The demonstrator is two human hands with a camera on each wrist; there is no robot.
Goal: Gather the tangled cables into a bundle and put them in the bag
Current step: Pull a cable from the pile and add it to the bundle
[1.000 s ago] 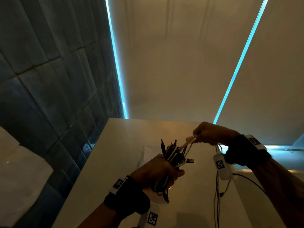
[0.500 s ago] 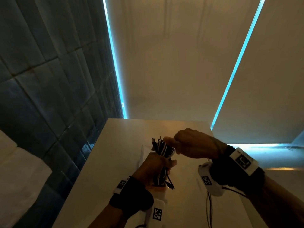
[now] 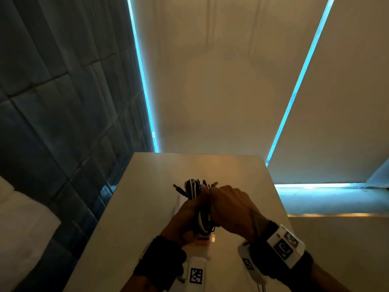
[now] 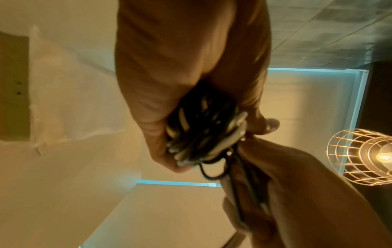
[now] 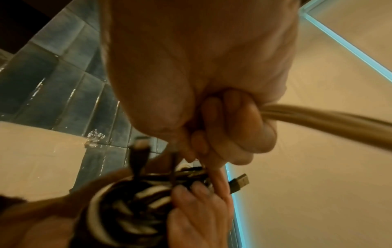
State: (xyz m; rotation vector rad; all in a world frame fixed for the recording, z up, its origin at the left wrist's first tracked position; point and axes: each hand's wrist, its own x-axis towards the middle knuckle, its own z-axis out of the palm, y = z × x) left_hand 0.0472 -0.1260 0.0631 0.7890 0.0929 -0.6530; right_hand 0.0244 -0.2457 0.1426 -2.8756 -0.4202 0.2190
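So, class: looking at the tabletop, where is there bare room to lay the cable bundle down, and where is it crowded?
Bare patches: the table's far end, between the bundle of cables and the back edge, and the strip along its left edge. Crowded: the near middle, where the left hand and right hand grip the bundle above a flat clear packet.

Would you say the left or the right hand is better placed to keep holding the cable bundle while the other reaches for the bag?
Left, probably. The left hand already wraps the whole cable bundle, while the right hand only pinches loose strands beside it.
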